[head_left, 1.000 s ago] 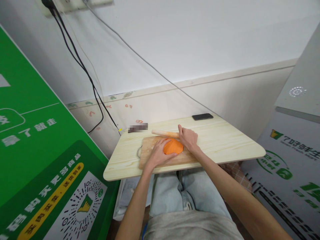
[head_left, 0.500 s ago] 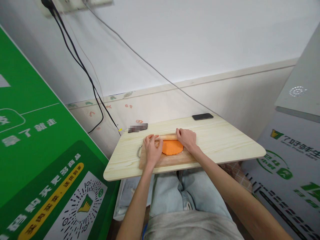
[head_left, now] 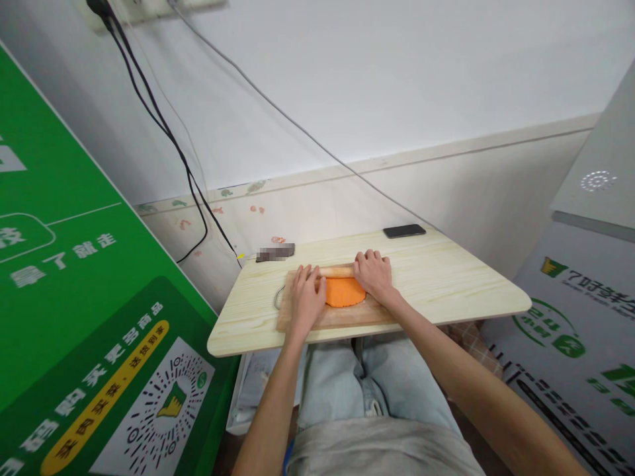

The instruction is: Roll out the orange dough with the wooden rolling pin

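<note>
Counts: two hands, one pin, one dough, one board, one phone, two printed panels

- Far left: large green printed panel [head_left: 74,317] leaning by the table. It carries white Chinese characters, a yellow band with more characters, and one QR code with a small green logo at its middle.
- Black cables [head_left: 163,132] hang from a wall socket (two strands, as far as I can tell). One thin grey cable [head_left: 297,125] slants down the white wall towards the table.
- Pale wooden tabletop [head_left: 446,284] with rounded corners. At its far left edge lies one small dark object [head_left: 275,252], blurred out, so I cannot tell what it is.
- One rectangular wooden cutting board [head_left: 347,316] lies on the tabletop's near side, with a metal loop handle [head_left: 276,299] at its left end.
- Left hand [head_left: 306,297]: palm down, fingers nearly straight and close together, laid over the left end of one wooden rolling pin [head_left: 337,272], not wrapped round it.
- One flat orange disc of dough [head_left: 344,293] lies on the board between the hands, with the pin at its far edge.
- Right hand [head_left: 374,274]: palm down, fingers slightly bent and draped over the pin's right end.
- One black phone [head_left: 403,231] lies flat at the table's far edge, well apart from the hands.
- Far right: grey printed panel [head_left: 585,317] with green logos and a "7" followed by Chinese characters; the small Latin line beneath is too small to read
</note>
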{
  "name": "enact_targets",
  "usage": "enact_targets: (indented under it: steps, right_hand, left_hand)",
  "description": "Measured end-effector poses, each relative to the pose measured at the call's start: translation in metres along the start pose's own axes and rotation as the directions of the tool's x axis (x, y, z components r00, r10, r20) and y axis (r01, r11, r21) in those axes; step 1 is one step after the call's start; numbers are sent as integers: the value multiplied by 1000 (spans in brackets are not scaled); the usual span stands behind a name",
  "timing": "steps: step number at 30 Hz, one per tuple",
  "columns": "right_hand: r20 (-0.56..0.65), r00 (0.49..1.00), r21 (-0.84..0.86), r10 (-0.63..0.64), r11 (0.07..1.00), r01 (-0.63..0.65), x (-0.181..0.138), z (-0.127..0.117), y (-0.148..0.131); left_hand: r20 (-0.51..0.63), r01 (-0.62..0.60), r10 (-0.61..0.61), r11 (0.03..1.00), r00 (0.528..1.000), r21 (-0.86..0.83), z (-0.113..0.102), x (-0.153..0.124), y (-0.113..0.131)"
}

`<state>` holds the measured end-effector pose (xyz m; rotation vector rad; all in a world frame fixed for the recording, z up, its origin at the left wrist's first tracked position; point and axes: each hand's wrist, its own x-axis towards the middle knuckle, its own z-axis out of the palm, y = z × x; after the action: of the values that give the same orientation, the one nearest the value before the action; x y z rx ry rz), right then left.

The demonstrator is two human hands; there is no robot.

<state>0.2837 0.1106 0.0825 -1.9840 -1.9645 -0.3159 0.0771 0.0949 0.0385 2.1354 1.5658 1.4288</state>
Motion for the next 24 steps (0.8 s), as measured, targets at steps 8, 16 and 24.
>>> enact_targets:
  steps: [8,16,24]
  right_hand:
    - [7,1000,23,5,1000,-5,1,2,0]
    - [62,998,-14,-14,1000,15,-2,-4,-1]
    - [90,979,-52,-180,981,185,-22,-13,4]
  left_hand:
    - [28,-1,1,1000,1000,6,3,1,1]
    - [41,-60,54,984,998,168,-13,-2,13]
    - [162,-152,97,916,982,371,-38,3,26]
